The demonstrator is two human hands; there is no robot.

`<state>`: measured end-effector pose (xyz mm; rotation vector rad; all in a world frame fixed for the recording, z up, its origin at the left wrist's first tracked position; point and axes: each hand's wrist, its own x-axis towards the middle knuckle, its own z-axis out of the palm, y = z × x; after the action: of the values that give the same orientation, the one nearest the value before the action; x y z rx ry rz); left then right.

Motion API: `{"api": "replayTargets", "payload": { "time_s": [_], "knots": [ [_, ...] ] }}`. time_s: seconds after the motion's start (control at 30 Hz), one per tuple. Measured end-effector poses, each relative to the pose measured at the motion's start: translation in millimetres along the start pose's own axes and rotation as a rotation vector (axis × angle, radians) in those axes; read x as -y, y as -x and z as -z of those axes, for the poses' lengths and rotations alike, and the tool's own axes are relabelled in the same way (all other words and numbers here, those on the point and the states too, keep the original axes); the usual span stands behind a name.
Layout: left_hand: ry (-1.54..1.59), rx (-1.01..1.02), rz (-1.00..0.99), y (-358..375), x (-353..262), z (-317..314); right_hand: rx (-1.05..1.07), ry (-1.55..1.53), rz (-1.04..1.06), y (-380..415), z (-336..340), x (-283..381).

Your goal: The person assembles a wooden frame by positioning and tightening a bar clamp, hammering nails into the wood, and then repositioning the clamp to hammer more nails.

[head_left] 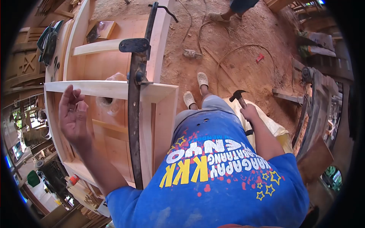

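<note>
My right hand (249,113) is wrapped around the handle of a claw hammer (238,94), with its dark metal head pointing away from me. On the other side, my left hand (74,117) is raised over the near part of a pale wooden frame (110,87). Its fingers are apart and loosely curled, and I see nothing held in them. A long metal bar clamp (134,114) lies across the frame, to the right of that hand. Its screw and bent handle extend past the frame's crosspiece.
Plastic-wrapped rolls (108,103) sit inside the frame. Sawdust covers the floor (243,41), where a cable (218,72), a power outlet box (192,54) and a red object (259,58) lie. Another person's leg and shoe (219,17) show at the top. Wooden pieces (89,199) lie lower left.
</note>
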<state>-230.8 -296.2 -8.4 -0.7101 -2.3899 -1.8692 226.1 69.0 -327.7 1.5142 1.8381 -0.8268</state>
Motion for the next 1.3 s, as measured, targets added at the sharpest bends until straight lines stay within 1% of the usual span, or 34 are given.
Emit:
{"api": "replayTargets", "payload": {
  "time_s": [0.03, 0.07, 0.1, 0.17, 0.23, 0.3, 0.37, 0.4, 0.43, 0.47, 0.5, 0.53, 0.6, 0.63, 0.7, 0.73, 0.83, 0.87, 0.97, 1.07, 1.27, 1.3],
  "knots": [
    [-0.021, 0.101, -0.050, 2.3, -11.8, -7.2, 0.010, -0.030, -0.031, 4.8, -6.0, -8.2],
    [-0.047, 0.205, -0.101, 4.9, -22.8, -12.6, -0.033, -0.026, -0.011, 10.8, -12.9, -14.5],
    [-0.073, 0.312, -0.156, 7.1, -35.7, -20.8, -0.020, -0.077, -0.020, 17.3, -19.3, -19.8],
    [-0.261, 0.541, -0.361, 7.7, -67.2, -62.4, -0.002, -0.187, -0.023, 35.3, -17.8, -13.8],
    [-0.325, 0.707, -0.480, 10.9, -80.2, -106.9, -0.012, -0.261, 0.004, 26.6, -32.7, -17.5],
    [-0.364, 0.943, -0.434, 8.2, -76.2, -141.8, 0.020, -0.363, 0.034, 17.3, -44.8, -11.9],
    [-0.479, 1.082, -0.386, 2.8, -56.6, -172.9, 0.044, -0.468, 0.127, 20.8, -38.5, 11.7],
    [-0.539, 1.159, -0.362, 2.6, -51.2, -184.3, 0.021, -0.490, 0.202, 27.2, -30.7, 27.4],
    [-0.609, 1.220, -0.306, 4.8, -51.2, -191.2, 0.003, -0.602, 0.230, 46.5, -16.3, 48.2],
    [-0.677, 1.285, -0.251, 5.9, -50.9, -198.6, -0.081, -0.645, 0.421, 39.6, -22.7, 52.4],
    [-0.740, 1.345, -0.189, 9.2, -48.9, -204.7, -0.001, -0.772, 0.442, 60.3, -8.4, 63.9],
    [-0.730, 1.362, -0.167, 12.6, -45.0, -205.4, 0.081, -0.896, 0.460, 85.0, 3.7, 77.9],
    [-0.692, 1.380, -0.121, 17.2, -38.1, -200.1, 0.302, -1.124, 0.465, 97.7, -17.3, 83.4],
    [-0.726, 1.392, -0.111, 18.7, -38.7, -197.8, 0.414, -1.226, 0.468, 105.9, -26.7, 84.1],
    [-0.788, 1.390, -0.097, 14.3, -40.3, -196.7, 0.434, -1.169, 0.433, 127.1, -37.3, 85.6],
    [-0.835, 1.379, -0.175, 12.3, -39.6, -197.0, 0.439, -1.142, 0.421, 136.4, -41.5, 84.9],
    [-0.934, 1.414, -0.020, 12.6, -46.6, -206.4, 0.387, -1.058, 0.402, 159.2, -58.4, 82.3],
    [-0.954, 1.414, -0.026, 14.8, -46.9, -208.2, 0.357, -1.062, 0.475, 165.4, -60.1, 81.3],
    [-0.985, 1.399, -0.043, 23.1, -42.2, -208.4, 0.417, -1.121, 0.584, 184.0, -56.3, 84.1],
    [-1.008, 1.377, -0.093, 24.7, -37.4, -206.8, 0.478, -1.245, 0.624, 195.2, -63.3, 92.4],
    [-1.009, 1.371, -0.152, 26.2, -36.3, -204.9, 0.462, -1.332, 0.668, 222.1, -56.1, 102.6],
    [-0.985, 1.372, -0.139, 25.9, -35.0, -204.0, 0.412, -1.375, 0.692, 227.7, -51.4, 102.9]
  ]
}}
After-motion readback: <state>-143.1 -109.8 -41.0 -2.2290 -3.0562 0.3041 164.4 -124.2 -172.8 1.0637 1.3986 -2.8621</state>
